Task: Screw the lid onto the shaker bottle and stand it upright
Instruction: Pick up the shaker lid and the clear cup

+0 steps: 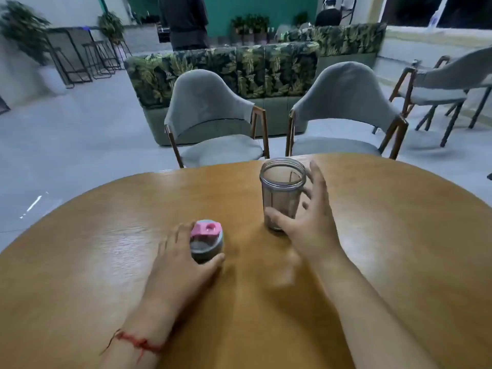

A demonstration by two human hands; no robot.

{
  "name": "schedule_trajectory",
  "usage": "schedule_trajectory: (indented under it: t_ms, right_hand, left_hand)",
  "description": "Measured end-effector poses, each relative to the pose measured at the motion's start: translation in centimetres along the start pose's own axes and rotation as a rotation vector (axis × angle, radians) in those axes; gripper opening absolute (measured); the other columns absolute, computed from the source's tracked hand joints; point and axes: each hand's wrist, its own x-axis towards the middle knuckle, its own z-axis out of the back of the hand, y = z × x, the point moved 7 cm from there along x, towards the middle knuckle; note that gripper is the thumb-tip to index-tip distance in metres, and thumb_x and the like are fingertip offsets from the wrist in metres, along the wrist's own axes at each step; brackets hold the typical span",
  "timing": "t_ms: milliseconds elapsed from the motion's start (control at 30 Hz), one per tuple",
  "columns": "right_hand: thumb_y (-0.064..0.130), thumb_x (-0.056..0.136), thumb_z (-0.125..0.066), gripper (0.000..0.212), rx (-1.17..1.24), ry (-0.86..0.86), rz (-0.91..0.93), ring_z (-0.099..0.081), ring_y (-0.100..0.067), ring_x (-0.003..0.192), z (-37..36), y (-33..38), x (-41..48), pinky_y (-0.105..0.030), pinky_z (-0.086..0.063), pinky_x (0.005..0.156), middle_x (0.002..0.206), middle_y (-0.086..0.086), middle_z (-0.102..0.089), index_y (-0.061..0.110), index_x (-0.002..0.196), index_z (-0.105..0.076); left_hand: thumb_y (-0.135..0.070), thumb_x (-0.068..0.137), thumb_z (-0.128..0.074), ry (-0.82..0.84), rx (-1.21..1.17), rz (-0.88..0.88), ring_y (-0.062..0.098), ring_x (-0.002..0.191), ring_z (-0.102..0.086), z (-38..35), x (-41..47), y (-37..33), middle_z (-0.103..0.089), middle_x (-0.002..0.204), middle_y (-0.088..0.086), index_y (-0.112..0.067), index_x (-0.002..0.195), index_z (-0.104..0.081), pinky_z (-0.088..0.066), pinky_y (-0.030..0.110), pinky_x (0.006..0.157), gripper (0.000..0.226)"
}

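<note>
Well apart: lid (206, 243), bottle (281, 190).

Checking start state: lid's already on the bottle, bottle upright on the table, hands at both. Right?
Not quite. In the head view the lid sits apart on the table, under the left hand; the bottle stands upright and open, with the right hand around it.

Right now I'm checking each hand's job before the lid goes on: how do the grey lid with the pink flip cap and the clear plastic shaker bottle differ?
The grey lid with the pink flip cap is low, opaque and sits nearer the person; the clear plastic shaker bottle is tall, see-through, open-mouthed and stands farther back. The left hand curls around the lid; the right hand spreads open beside the bottle. Both rest apart on the round wooden table.
</note>
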Motion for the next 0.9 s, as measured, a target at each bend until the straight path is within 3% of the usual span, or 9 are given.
schedule_trajectory:
  t_ms: [100, 167, 233, 367, 433, 567, 700, 800, 900]
  right_hand:
    - [0.041, 0.077, -0.098, 0.131, 0.122, 0.042, -0.160, -0.055, 0.002, 0.135, -0.8, -2.5, -2.3, -0.037, -0.047, 0.118, 0.164, 0.018, -0.045, 0.039, 0.173, -0.010]
    - [0.050, 0.073, -0.095, 0.125, 0.081, 0.053, -0.175, -0.061, -0.008, 0.136, -1.7, -3.4, -3.1, -0.044, -0.050, 0.118, 0.162, 0.012, -0.054, 0.039, 0.170, -0.019]
    - [0.051, 0.072, -0.093, 0.113, 0.053, 0.035, -0.156, -0.066, -0.016, 0.134, -2.3, -3.5, -3.2, -0.045, -0.054, 0.114, 0.154, 0.009, -0.063, 0.042, 0.164, -0.028]
    - [0.044, 0.077, -0.093, 0.094, -0.031, 0.078, -0.088, -0.073, -0.014, 0.120, -4.0, -3.2, -1.4, -0.043, -0.058, 0.107, 0.140, 0.010, -0.072, 0.038, 0.155, -0.039]
    - [0.040, 0.078, -0.094, 0.092, -0.028, 0.118, -0.024, -0.070, -0.010, 0.121, -4.7, -2.9, -0.3, -0.040, -0.058, 0.106, 0.142, 0.012, -0.069, 0.038, 0.154, -0.042]
    - [0.031, 0.077, -0.096, 0.094, -0.038, 0.053, 0.140, -0.059, -0.011, 0.128, -4.8, -2.7, 1.4, -0.033, -0.054, 0.104, 0.141, 0.012, -0.059, 0.043, 0.155, -0.045]
    - [0.024, 0.076, -0.096, 0.099, -0.216, 0.039, 0.287, -0.055, -0.016, 0.123, -4.1, -2.8, 2.4, -0.022, -0.049, 0.096, 0.137, 0.008, -0.051, 0.047, 0.156, -0.042]
    - [0.023, 0.076, -0.094, 0.097, -0.283, 0.059, 0.312, -0.056, -0.021, 0.123, -4.7, -3.1, 2.4, -0.034, -0.054, 0.097, 0.137, 0.008, -0.048, 0.046, 0.157, -0.046]
    - [0.017, 0.071, -0.093, 0.098, -0.412, 0.039, 0.401, -0.053, -0.023, 0.120, -5.0, -2.4, 1.9, -0.040, -0.059, 0.083, 0.138, 0.002, -0.051, 0.040, 0.157, -0.052]
  left_hand:
    - [-0.068, 0.076, -0.086, 0.034, 0.056, -0.021, 0.033, 0.144, -0.055, -0.6, -0.9, -0.1, -0.057, 0.159, 0.004, -0.026, 0.165, -0.045, -0.048, 0.053, 0.119, 0.106]
    - [-0.064, 0.078, -0.089, 0.007, 0.025, -0.008, 0.034, 0.144, -0.054, -0.6, -0.9, -0.8, -0.060, 0.155, 0.010, -0.016, 0.161, -0.049, -0.046, 0.050, 0.120, 0.104]
    - [-0.057, 0.078, -0.091, -0.025, -0.030, 0.028, 0.038, 0.139, -0.056, -0.9, -0.4, -1.7, -0.063, 0.148, 0.014, -0.011, 0.154, -0.051, -0.047, 0.049, 0.117, 0.097]
    - [-0.056, 0.084, -0.085, -0.003, -0.091, 0.062, 0.038, 0.125, -0.060, -1.6, 2.0, -2.8, -0.066, 0.131, 0.012, -0.016, 0.138, -0.048, -0.055, 0.046, 0.099, 0.077]
    - [-0.057, 0.083, -0.087, -0.024, -0.290, 0.071, 0.031, 0.116, -0.067, -1.3, 4.0, -3.1, -0.067, 0.128, 0.009, -0.021, 0.134, -0.044, -0.056, 0.041, 0.092, 0.075]
    - [-0.057, 0.075, -0.085, -0.050, -0.956, 0.031, 0.023, 0.115, -0.074, -1.1, 7.8, -3.4, -0.070, 0.139, 0.018, -0.015, 0.156, -0.049, -0.060, 0.048, 0.101, 0.098]
    - [-0.044, 0.083, -0.083, 0.004, -1.127, -0.042, 0.022, 0.108, -0.069, -2.5, 9.0, -2.9, -0.075, 0.121, 0.014, 0.000, 0.144, -0.060, -0.058, 0.035, 0.091, 0.079]
    - [-0.037, 0.086, -0.081, 0.054, -1.214, -0.075, 0.021, 0.106, -0.068, -2.8, 9.7, -2.2, -0.073, 0.117, 0.006, -0.002, 0.142, -0.059, -0.055, 0.037, 0.091, 0.070]
    - [-0.035, 0.087, -0.080, 0.117, -1.183, -0.085, 0.024, 0.113, -0.072, -3.2, 9.5, -2.0, -0.076, 0.123, 0.009, -0.006, 0.148, -0.058, -0.060, 0.042, 0.096, 0.072]
